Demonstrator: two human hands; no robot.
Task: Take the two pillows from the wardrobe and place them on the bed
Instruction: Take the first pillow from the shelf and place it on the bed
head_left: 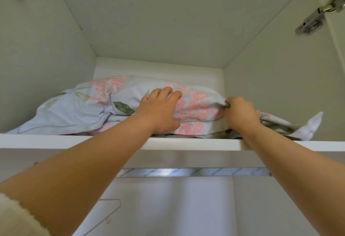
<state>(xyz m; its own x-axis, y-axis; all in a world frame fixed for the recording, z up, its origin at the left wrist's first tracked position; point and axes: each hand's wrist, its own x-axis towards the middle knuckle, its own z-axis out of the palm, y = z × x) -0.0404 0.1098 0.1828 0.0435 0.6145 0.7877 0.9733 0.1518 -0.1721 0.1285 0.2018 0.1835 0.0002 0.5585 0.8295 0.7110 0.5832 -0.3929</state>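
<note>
A pale blue pillow (78, 108) with pink flowers and green leaves lies on the high wardrobe shelf (74, 141). Under its front edge a second floral pillow (190, 128) shows only as a thin strip. My left hand (159, 109) lies on the top pillow's right half, its fingers curled over the fabric and its thumb under the front edge. My right hand (240, 113) grips the pillow's right corner in a fist, and loose fabric (308, 125) trails out to the right of it.
White wardrobe walls close in on both sides and above. Door hinges (317, 15) sit at the upper right and upper left. Below the shelf runs a metal hanging rail (196, 172), with a wire hanger (110, 211) lower left.
</note>
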